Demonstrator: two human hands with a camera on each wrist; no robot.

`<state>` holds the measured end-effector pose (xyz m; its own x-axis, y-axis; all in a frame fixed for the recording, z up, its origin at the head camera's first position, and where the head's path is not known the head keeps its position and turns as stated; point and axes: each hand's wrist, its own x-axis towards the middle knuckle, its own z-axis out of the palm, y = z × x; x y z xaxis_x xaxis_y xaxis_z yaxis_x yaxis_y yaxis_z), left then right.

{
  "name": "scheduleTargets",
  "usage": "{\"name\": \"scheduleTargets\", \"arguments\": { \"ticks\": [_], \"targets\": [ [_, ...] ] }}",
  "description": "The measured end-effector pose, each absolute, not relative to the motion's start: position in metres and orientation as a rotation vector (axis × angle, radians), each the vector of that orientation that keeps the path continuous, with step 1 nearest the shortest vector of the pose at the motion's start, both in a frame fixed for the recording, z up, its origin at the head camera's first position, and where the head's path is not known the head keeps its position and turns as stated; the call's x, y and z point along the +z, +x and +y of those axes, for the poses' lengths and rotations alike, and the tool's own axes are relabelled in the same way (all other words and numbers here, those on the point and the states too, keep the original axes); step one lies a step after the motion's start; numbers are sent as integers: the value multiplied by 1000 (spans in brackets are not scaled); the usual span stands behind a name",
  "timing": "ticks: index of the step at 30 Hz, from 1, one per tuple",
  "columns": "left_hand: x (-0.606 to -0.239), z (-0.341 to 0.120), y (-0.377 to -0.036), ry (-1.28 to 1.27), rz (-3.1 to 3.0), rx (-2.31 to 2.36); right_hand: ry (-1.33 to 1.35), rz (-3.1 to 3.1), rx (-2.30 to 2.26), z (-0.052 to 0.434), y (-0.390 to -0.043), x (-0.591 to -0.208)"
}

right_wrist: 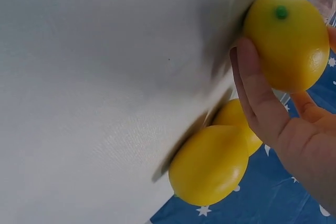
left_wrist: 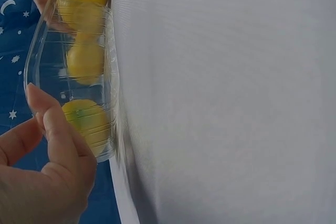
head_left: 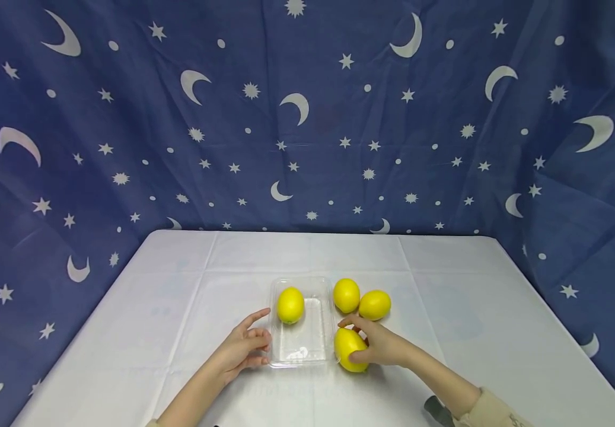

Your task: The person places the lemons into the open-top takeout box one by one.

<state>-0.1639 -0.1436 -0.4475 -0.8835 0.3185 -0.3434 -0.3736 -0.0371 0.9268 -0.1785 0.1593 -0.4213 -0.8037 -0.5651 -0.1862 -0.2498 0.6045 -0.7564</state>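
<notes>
A clear plastic tray (head_left: 315, 350) lies at the middle of the white table, with one yellow lemon (head_left: 290, 305) in its far end. My left hand (head_left: 261, 345) is at the tray's left rim, thumb and fingers curled against it. In the left wrist view the thumb (left_wrist: 52, 124) lies over the tray wall (left_wrist: 47, 56), with the inside lemon (left_wrist: 86, 121) showing through. My right hand (head_left: 357, 341) grips a second lemon (head_left: 350, 350) on the table, just right of the tray's near corner. The right wrist view shows this held lemon (right_wrist: 286, 40) with its green tip.
Two more lemons (head_left: 346, 295) (head_left: 375, 304) rest side by side right of the tray, just beyond my right hand. The white cloth covers the table (head_left: 446, 284). A blue curtain with stars and moons (head_left: 307, 118) hangs behind and at both sides.
</notes>
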Motion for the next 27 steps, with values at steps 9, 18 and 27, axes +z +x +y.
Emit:
{"name": "scheduleTargets", "arguments": {
  "ticks": [9, 18, 27],
  "targets": [
    [-447, -145, -164, -30, 1772, 1965, -563, 2440, -1094, 161, -175, -422],
    [-447, -144, -164, -38, 1770, 1967, -490, 2450, -1138, 165, -178, -424],
    [-448, -144, -165, -34, 1757, 1974, -370, 2459, -1185, 168, -178, -417]
  ]
}}
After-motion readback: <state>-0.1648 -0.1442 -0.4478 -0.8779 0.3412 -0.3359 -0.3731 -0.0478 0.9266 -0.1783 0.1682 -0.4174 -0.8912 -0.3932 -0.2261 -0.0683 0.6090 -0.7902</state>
